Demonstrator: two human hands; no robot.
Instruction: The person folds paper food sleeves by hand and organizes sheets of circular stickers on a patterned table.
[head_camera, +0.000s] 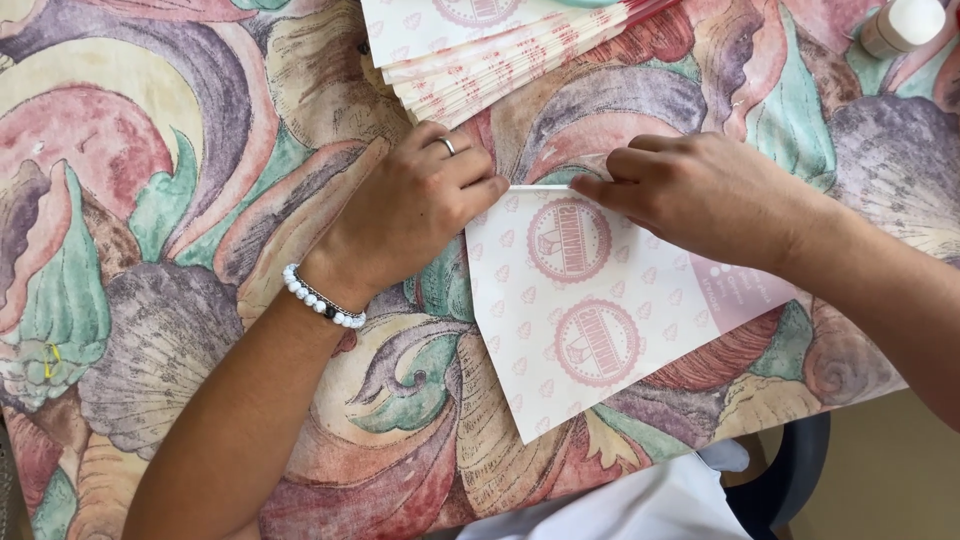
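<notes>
Big swirly shapes in pink, green and purple are covering the cloth on the surface (180, 200). One white paper sheet (590, 320) with pink round stamps is lying flat near the front edge, tilted so a corner is pointing down.

Both hands are resting on its top edge. On the left hand (410, 215), which is wearing a ring and a white bead bracelet (322, 298), the fingers (480, 185) are curling in and pressing down at the top left corner. On the right hand (700, 190), the fingers (600, 188) are bunching together and pinching the folded top edge just beside them. Fingertips from both hands are almost touching.

Behind the hands, a stack of the same papers (480, 50) is fanning out. At the far right corner, a small white bottle (905, 25) is lying on the cloth.
</notes>
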